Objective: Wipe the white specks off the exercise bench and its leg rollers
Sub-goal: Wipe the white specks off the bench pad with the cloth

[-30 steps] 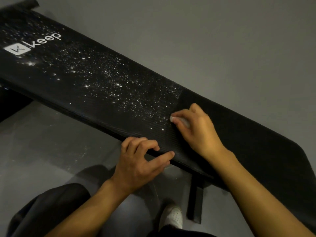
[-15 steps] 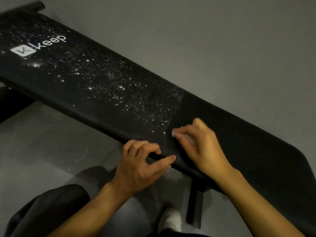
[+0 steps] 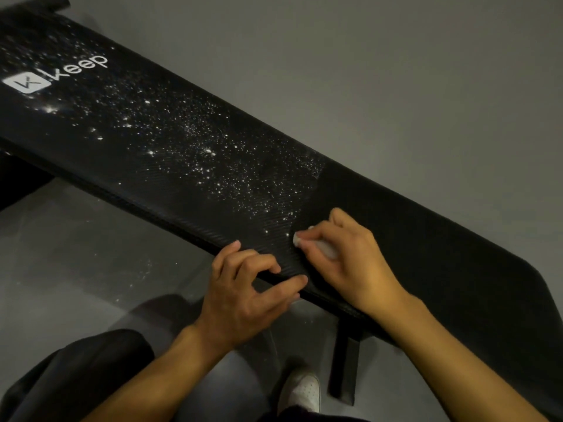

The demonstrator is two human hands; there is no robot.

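The white wipe (image 3: 296, 239) lies mostly hidden in the grip of the right hand (image 3: 350, 266); its kind cannot be told. The worktop (image 3: 426, 239) is cut off at the left edge and lower right. At lower centre, its leg (image 3: 344, 370) disappears under the pad.

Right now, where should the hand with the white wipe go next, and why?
Likely a short sweep of the wipe toward the logo, into the specks: the right hand holds it at the speckled patch's edge, the bench behind it looks clean, and the left hand grips the near edge.
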